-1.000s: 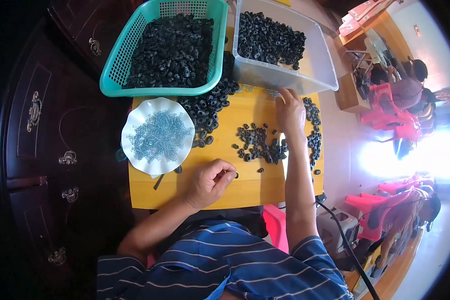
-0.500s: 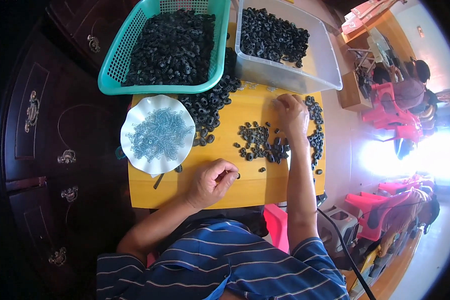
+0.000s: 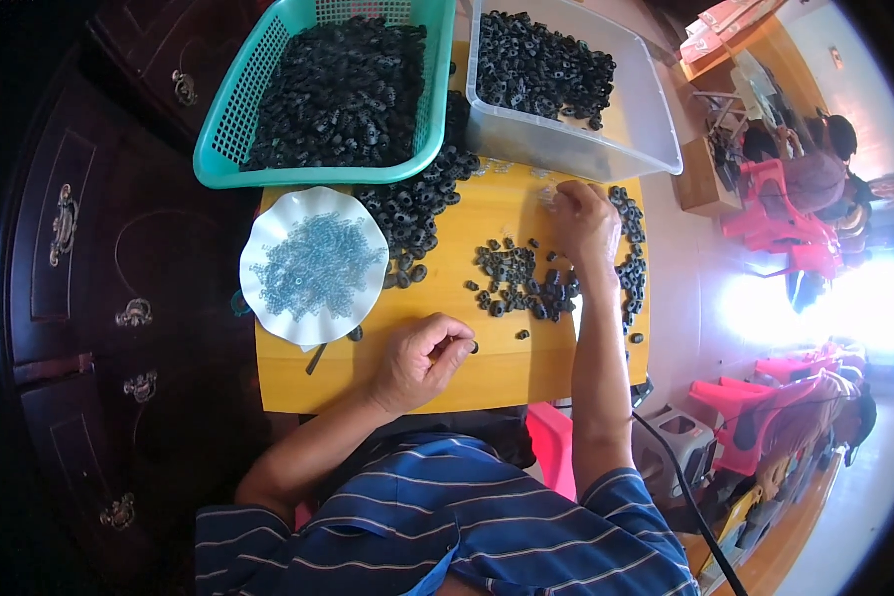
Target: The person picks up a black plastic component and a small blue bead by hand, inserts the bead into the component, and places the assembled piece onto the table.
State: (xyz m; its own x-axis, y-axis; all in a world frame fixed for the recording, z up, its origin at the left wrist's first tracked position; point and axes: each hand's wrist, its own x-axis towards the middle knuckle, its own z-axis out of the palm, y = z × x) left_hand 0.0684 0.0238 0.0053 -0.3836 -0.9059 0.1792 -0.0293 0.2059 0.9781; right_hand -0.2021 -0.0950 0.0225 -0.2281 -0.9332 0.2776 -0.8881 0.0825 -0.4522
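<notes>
**One black piece [image 3: 475, 348] in hand, plenty lying loose**

The left hand [image 3: 422, 360] rests near the front of the yellow table [image 3: 465, 217], thumb and forefinger pressed together on the black piece, which pokes out just past their tips. The right hand [image 3: 588, 223] is farther back, its fingertips drawn close at the clear bits [image 3: 546, 197] in front of the plastic bin [image 3: 576, 159]; whether they grip one, I cannot tell.

The work looks well short of finished. Only one piece shows in the left fingers, and nothing visible marks it as complete. Small parts [image 3: 504, 266] lie scattered mid-table, between the hands, with a band of black parts [image 3: 631, 268] along the right edge and a larger heap [image 3: 407, 214] just beside the plate [image 3: 256, 243]. That plate holds a mound of pale springs [image 3: 318, 263], seemingly an ample supply.

Behind, the green basket [image 3: 348, 179] is piled high with dark parts, while the bin has bare floor showing near its right side. Which of the two holds done pieces, if either, is too fine to make out.
</notes>
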